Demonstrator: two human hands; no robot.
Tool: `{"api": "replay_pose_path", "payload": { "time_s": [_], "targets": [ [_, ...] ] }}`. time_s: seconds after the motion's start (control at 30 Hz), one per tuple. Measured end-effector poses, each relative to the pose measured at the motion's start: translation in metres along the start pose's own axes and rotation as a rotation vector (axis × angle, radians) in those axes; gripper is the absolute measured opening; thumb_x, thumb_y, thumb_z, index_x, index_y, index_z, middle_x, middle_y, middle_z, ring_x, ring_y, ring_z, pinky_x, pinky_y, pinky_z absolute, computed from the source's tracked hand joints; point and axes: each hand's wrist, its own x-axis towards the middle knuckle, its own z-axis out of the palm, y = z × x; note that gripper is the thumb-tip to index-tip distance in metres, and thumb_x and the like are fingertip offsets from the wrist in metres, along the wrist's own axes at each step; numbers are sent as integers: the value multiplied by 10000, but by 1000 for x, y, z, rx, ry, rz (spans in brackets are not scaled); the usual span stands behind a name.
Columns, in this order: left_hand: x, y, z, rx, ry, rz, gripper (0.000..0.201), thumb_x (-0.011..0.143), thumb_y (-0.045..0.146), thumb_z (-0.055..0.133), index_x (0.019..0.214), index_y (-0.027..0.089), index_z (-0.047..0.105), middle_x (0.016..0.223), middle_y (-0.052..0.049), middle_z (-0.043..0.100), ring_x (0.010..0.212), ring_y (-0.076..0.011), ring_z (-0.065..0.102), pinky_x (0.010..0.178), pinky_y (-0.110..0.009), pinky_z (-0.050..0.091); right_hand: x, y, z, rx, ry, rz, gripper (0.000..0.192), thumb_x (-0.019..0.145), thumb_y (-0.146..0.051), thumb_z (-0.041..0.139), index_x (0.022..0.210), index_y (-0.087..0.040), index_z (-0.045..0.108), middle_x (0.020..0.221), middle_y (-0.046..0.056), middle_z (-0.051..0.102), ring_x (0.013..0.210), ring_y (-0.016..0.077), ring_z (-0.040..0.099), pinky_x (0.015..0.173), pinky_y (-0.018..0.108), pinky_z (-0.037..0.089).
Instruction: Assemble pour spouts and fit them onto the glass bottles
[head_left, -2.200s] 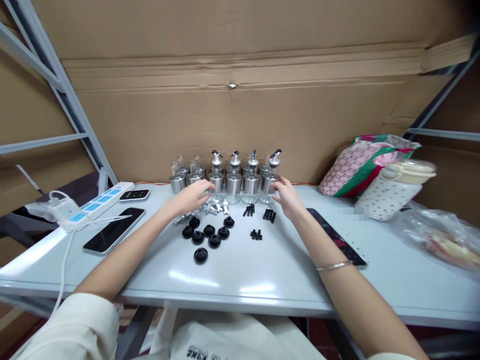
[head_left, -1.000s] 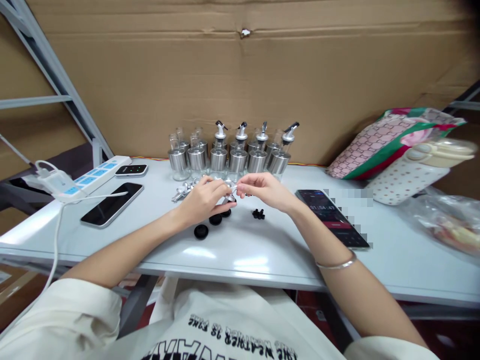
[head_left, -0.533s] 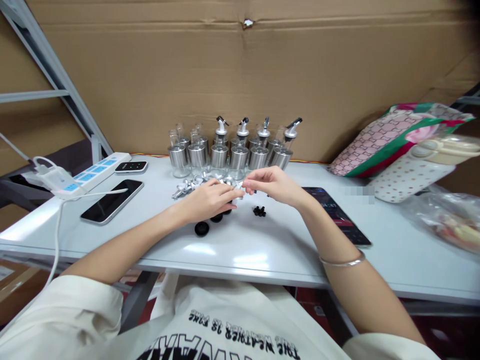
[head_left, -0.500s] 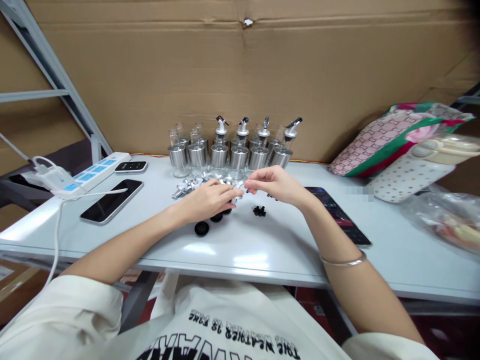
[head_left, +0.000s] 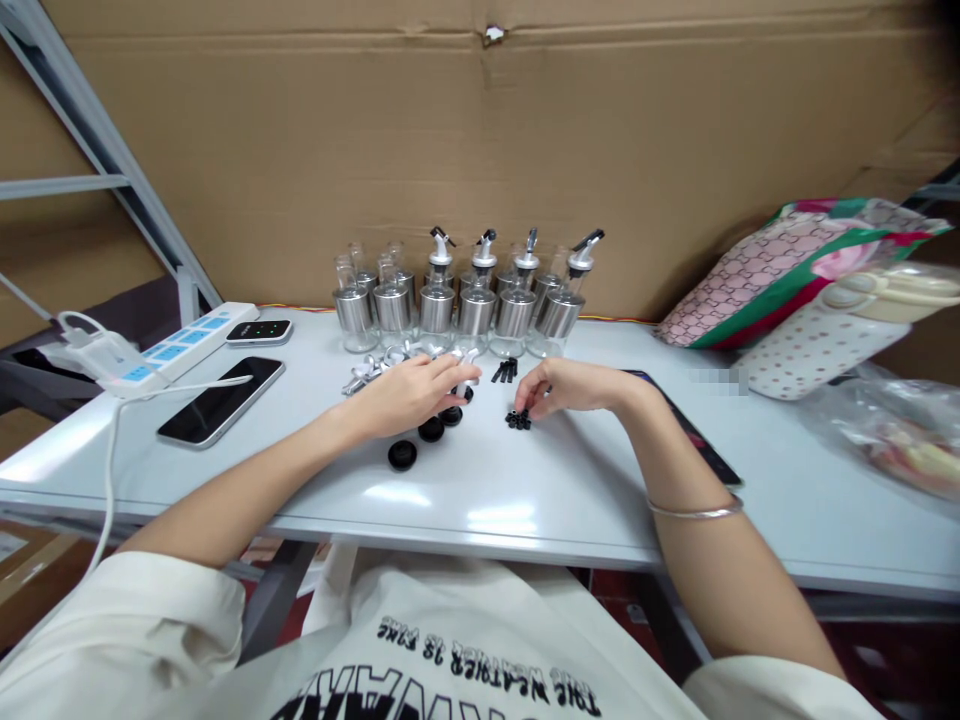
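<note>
Head view, near to far. Cream sleeves low in frame, bangle on rt forearm. White table (head_left: 525,500) underneath. Black round cap (head_left: 402,454) lying alone, just short of lt fingers; two more caps (head_left: 440,423) tucked under lt fingertips. Left hand (head_left: 409,392) palm down, fingers loosely curled over a small silver spout piece (head_left: 466,358) at fingertips; grip itself hidden, can't tell if pinched or just touched. Right hand (head_left: 574,385) palm down, fingers bent, tips at a clump of tiny black plugs (head_left: 517,419), touching or nearly; can't tell if one is held. Dark phone (head_left: 694,440) partly under rt wrist. Short black tubes (head_left: 505,371) between the two hands, just past fingertips. Loose silver spouts (head_left: 371,370) left of lt fingers. Beyond both hands: row of steel-sleeved glass bottles (head_left: 465,305), right four w/ pourers fitted, left ones open-necked. Well left of lt hand: phone (head_left: 221,400), small black device (head_left: 259,331), power strip (head_left: 176,345). Far right: patterned bag (head_left: 780,270). Cardboard wall (head_left: 480,150) behind.
</note>
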Motion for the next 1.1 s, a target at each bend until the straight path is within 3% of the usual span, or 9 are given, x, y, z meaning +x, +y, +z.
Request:
{"api": "replay_pose_path", "payload": {
  "time_s": [0.2, 0.6, 0.87, 1.1],
  "targets": [
    [1, 1, -2, 45, 16, 27, 254, 1012, 294, 324, 1175, 142, 447, 906, -56, 590, 740, -148, 574, 700, -261, 423, -3, -12, -4, -99, -20, 159, 125, 604, -221, 687, 717, -182, 724, 690, 15, 690, 685, 181, 613, 645, 277, 457],
    [1, 8, 9, 16, 68, 122, 264, 1017, 292, 305, 1167, 130, 450, 935, -73, 614, 754, -144, 584, 699, -258, 446, -12, -42, 5, 219, 280, -142, 216, 769, -314, 623, 917, -189, 719, 754, 33, 665, 706, 160, 582, 607, 266, 471],
    [1, 8, 9, 6, 47, 107, 250, 1013, 285, 326, 1166, 136, 456, 938, -72, 614, 773, -143, 590, 716, -262, 459, -8, -46, 13, 444, 217, -178, 162, 835, -308, 583, 925, -174, 599, 735, 8, 602, 721, 135, 572, 735, 300, 482],
    [0, 7, 9, 12, 46, 100, 248, 1013, 288, 325, 1161, 144, 463, 947, -71, 619, 770, -139, 597, 712, -262, 456, -7, -46, 17, 532, 170, -217, 205, 867, -363, 551, 927, -169, 583, 686, -14, 557, 680, 123, 554, 784, 338, 476]
  ]
}}
